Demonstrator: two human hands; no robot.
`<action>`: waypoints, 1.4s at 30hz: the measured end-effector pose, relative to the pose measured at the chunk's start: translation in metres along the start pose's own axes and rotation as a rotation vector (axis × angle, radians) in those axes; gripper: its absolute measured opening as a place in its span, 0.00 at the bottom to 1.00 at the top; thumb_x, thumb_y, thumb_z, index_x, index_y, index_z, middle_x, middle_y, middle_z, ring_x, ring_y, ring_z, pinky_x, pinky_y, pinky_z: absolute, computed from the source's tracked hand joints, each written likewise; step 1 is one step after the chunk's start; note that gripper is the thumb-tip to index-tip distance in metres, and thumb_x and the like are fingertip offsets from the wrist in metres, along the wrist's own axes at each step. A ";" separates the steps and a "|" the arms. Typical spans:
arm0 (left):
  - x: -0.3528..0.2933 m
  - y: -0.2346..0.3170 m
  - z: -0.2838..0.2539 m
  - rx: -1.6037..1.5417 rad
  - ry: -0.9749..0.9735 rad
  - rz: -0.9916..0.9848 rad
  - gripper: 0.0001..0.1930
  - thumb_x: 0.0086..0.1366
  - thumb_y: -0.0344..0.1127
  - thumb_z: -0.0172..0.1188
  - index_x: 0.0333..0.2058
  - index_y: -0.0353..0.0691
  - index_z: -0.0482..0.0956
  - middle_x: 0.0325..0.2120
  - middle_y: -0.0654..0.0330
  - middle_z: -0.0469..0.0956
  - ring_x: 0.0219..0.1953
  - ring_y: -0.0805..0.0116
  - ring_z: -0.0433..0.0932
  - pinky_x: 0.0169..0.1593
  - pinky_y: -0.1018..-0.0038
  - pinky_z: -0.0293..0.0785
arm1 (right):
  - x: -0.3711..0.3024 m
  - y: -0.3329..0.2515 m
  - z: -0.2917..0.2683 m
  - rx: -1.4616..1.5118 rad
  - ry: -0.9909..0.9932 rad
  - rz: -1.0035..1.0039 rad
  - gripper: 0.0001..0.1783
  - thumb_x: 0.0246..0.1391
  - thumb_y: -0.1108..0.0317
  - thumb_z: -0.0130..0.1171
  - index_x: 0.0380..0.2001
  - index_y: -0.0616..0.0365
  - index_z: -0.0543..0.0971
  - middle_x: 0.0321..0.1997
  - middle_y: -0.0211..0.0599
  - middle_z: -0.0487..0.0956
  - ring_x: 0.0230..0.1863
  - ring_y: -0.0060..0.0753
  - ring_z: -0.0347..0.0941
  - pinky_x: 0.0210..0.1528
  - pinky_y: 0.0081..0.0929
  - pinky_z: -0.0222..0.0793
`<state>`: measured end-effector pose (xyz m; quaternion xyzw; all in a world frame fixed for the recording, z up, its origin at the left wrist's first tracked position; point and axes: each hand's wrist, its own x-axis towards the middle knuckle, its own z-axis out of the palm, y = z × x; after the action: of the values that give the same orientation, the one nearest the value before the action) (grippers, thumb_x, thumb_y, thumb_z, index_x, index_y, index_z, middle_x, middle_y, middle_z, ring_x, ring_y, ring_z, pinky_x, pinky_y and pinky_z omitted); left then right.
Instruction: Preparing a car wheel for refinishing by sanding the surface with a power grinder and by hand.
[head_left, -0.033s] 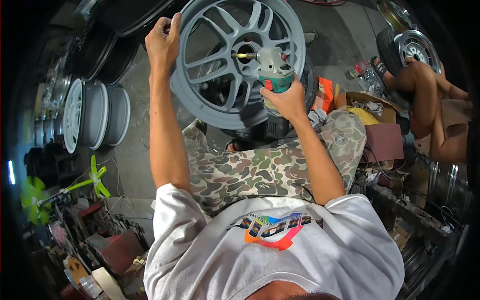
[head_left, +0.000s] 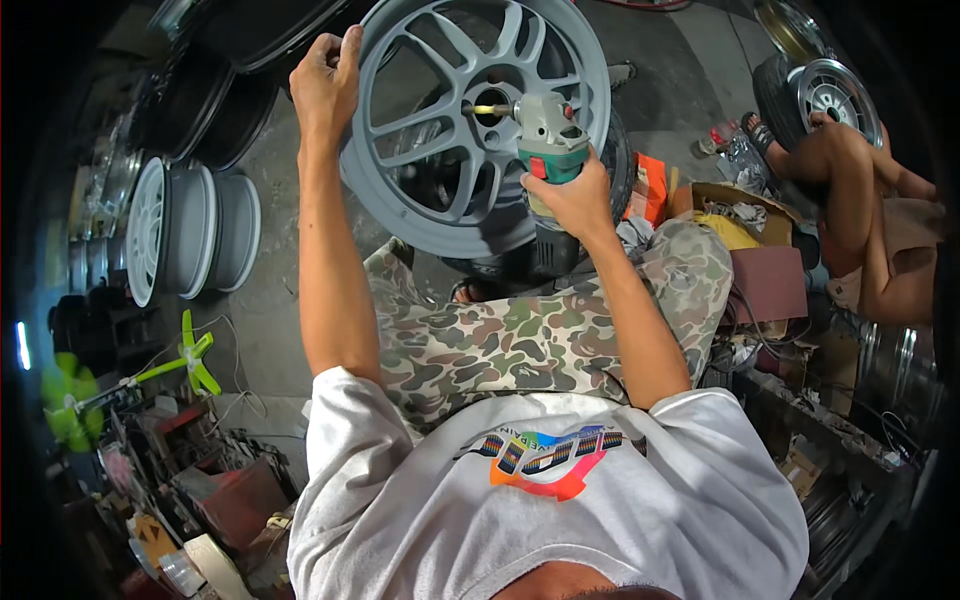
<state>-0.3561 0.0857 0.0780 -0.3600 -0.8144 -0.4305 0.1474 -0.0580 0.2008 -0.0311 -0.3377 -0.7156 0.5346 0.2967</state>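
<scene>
A grey multi-spoke alloy wheel rim point(head_left: 432, 212) stands tilted in front of me, above a black tyre point(head_left: 618, 175). At its upper left edge my left hand point(head_left: 327, 85) is closed on the outer lip, thumb up. My right hand point(head_left: 575, 205) grips a green and grey angle grinder point(head_left: 552, 145) with a red switch, held upright over the wheel's right side. A thin yellowish bit point(head_left: 487, 109) sticks out leftward from the tool's head across the centre bore. Its tip lies by a hole in the hub; whether it touches the metal I cannot tell.
Grey rims point(head_left: 185, 232) stand on the floor at left, near a green-bladed fan point(head_left: 195, 352). To the right sit a cardboard box point(head_left: 700, 200) of scraps and a maroon box point(head_left: 768, 285). Beyond them another person's bent leg point(head_left: 845, 170) is beside a silver wheel point(head_left: 835, 100).
</scene>
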 end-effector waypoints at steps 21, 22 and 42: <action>-0.001 0.000 0.000 0.037 0.011 0.027 0.25 0.69 0.56 0.63 0.32 0.34 0.82 0.17 0.58 0.74 0.22 0.70 0.71 0.32 0.69 0.72 | -0.003 -0.007 0.003 -0.098 0.027 -0.019 0.37 0.35 0.61 0.76 0.49 0.67 0.75 0.43 0.53 0.85 0.45 0.50 0.84 0.52 0.40 0.77; -0.001 0.001 0.000 0.035 0.011 0.026 0.25 0.69 0.56 0.63 0.32 0.34 0.82 0.17 0.58 0.74 0.22 0.70 0.71 0.32 0.69 0.72 | -0.004 -0.007 0.003 -0.100 0.027 -0.019 0.37 0.35 0.61 0.76 0.49 0.67 0.75 0.43 0.53 0.85 0.45 0.50 0.84 0.52 0.40 0.77; -0.006 0.008 0.005 -0.006 0.009 0.025 0.25 0.70 0.55 0.63 0.31 0.33 0.81 0.16 0.58 0.73 0.21 0.69 0.68 0.31 0.69 0.70 | 0.006 -0.027 0.001 -0.135 -0.003 0.030 0.38 0.35 0.59 0.77 0.49 0.70 0.75 0.42 0.56 0.85 0.45 0.53 0.84 0.51 0.41 0.78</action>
<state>-0.3457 0.0902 0.0769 -0.3689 -0.8078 -0.4328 0.1553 -0.0665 0.1997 -0.0053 -0.3668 -0.7453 0.4902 0.2640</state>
